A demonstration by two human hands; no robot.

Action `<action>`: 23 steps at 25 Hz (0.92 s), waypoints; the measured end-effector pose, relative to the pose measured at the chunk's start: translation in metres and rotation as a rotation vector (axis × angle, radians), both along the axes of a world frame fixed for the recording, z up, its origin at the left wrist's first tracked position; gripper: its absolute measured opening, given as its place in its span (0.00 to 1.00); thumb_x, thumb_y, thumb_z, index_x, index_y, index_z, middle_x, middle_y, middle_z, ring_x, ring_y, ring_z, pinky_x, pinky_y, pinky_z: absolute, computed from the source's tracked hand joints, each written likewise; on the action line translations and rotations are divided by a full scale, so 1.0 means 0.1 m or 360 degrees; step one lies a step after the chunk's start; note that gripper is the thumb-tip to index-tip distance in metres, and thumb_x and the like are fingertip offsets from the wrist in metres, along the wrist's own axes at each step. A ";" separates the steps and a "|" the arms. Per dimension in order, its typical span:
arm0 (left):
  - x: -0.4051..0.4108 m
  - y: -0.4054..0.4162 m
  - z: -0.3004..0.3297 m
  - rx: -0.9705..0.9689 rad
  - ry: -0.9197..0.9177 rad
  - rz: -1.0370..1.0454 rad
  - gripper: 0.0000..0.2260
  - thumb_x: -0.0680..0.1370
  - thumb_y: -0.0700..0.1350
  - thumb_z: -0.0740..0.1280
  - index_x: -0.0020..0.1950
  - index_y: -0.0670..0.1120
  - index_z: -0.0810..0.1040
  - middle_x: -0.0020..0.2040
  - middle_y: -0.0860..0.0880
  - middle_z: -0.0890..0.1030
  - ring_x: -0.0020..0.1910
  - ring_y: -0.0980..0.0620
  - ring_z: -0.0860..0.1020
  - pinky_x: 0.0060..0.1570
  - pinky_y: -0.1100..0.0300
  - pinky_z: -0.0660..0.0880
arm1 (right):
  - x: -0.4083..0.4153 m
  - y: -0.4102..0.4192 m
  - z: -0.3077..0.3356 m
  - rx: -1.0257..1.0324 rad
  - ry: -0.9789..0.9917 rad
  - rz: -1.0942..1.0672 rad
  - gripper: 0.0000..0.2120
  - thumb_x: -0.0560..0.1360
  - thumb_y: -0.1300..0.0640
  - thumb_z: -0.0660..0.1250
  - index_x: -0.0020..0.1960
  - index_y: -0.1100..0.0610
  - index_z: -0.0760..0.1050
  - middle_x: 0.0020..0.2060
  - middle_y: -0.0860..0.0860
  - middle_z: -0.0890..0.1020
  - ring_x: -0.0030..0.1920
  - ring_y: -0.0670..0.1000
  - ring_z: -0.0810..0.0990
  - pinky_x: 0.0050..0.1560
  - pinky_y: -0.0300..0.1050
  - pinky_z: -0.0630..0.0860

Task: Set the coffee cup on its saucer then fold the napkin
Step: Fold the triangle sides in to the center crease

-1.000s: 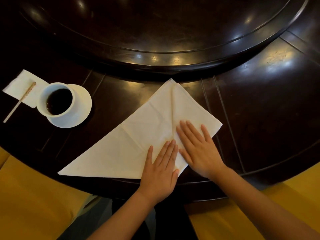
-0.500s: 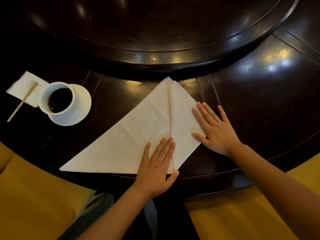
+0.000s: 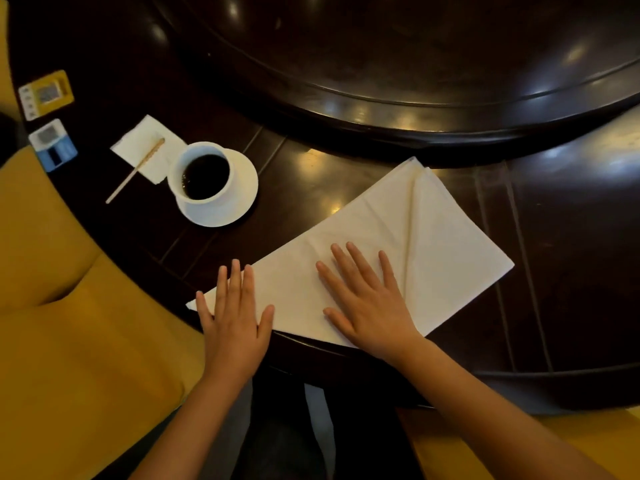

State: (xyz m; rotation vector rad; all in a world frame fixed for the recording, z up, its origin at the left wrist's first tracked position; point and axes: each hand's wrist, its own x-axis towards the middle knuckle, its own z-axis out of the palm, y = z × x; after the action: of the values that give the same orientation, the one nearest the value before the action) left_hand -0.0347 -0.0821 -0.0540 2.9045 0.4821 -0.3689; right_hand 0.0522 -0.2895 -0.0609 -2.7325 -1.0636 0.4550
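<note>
A white coffee cup point(image 3: 188, 188) full of dark coffee stands on its white saucer point(image 3: 242, 188) at the left of the dark table. The white cloth napkin point(image 3: 446, 251) lies folded near the table's front edge, with its right corner turned over along a crease. My left hand point(image 3: 232, 317) lies flat, fingers spread, on the napkin's left tip. Over the napkin's middle my right hand point(image 3: 370, 299) presses flat with its fingers apart. Neither hand grips anything.
A small paper napkin point(image 3: 145, 143) with a wooden stirrer point(image 3: 135, 171) lies left of the cup. Two small cards point(image 3: 46, 95) sit at the far left. A raised round turntable point(image 3: 415, 81) fills the table's middle. Yellow seat cushions point(image 3: 69, 323) flank the near edge.
Both hands slid left across the napkin: the left from the middle to the left tip, the right from the right corner to the middle. The view shifted left too.
</note>
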 end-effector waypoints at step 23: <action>0.42 0.10 0.85 -0.1879 -0.0240 0.0962 0.06 0.74 0.40 0.68 0.46 0.50 0.81 0.41 0.51 0.85 0.41 0.53 0.83 0.37 0.66 0.77 | -0.03 0.36 0.46 0.0918 0.0179 -0.0444 0.19 0.73 0.40 0.63 0.61 0.46 0.69 0.57 0.46 0.78 0.58 0.43 0.70 0.60 0.53 0.70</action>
State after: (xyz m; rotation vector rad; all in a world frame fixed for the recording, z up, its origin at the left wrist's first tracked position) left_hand 0.0070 -0.0723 0.0308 1.5496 0.7422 -0.2124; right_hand 0.0490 -0.2534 -0.0151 -2.2570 -0.6406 0.2103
